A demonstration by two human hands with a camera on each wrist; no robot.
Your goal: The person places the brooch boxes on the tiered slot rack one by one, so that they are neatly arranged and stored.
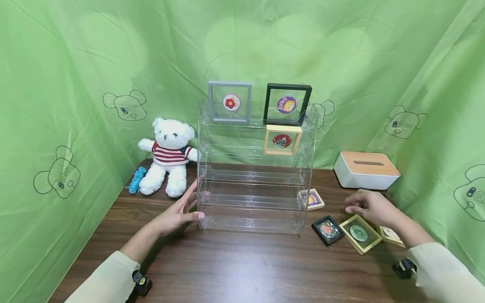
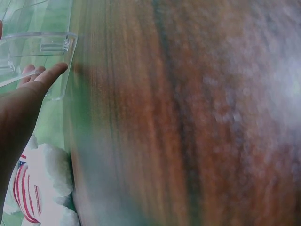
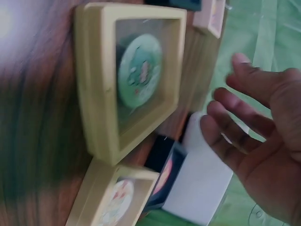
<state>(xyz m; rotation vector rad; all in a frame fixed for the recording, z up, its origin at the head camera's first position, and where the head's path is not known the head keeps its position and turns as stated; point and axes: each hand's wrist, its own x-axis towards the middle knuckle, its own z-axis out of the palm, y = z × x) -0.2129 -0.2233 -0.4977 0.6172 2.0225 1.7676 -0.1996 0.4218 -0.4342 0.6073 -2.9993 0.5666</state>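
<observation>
My left hand touches the left side of a clear acrylic tiered rack, its fingers extended along the panel. On the top tier stand a grey frame with a flower badge and a black frame with a purple badge. One tier lower, a cream frame with a red badge stands on the right. My right hand hovers with loosely bent fingers, holding nothing, just beyond a gold-coloured frame with a green badge. Next to that lies a small black frame.
A cream frame lies partly hidden by my right forearm. Another pale frame rests by the rack's right side. Behind stands a white tissue box with a wooden lid. A white teddy bear and blue yarn sit left.
</observation>
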